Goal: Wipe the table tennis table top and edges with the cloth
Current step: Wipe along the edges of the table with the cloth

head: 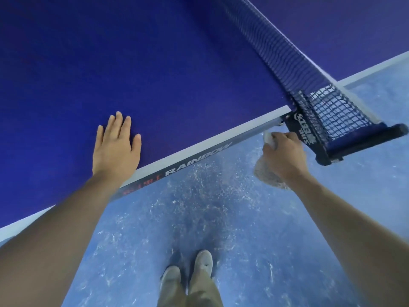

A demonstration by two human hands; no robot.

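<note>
The blue table tennis table top (pixel 155 74) fills the upper left, with a white line along its near edge and a dark side edge (pixel 199 157) lettered RAINBOW. My left hand (pixel 116 145) lies flat on the top near that edge, fingers straight. My right hand (pixel 284 155) grips a pale cloth (pixel 266 173) beside the side edge, just below the net clamp. Part of the cloth hangs under the hand, and a bit shows above the knuckles.
The dark net (pixel 287 56) runs from the top right down to its clamp post (pixel 358 138), which sticks out past the table edge right of my right hand. Below is a scuffed blue floor (pixel 221 218) with my two shoes (pixel 188 269).
</note>
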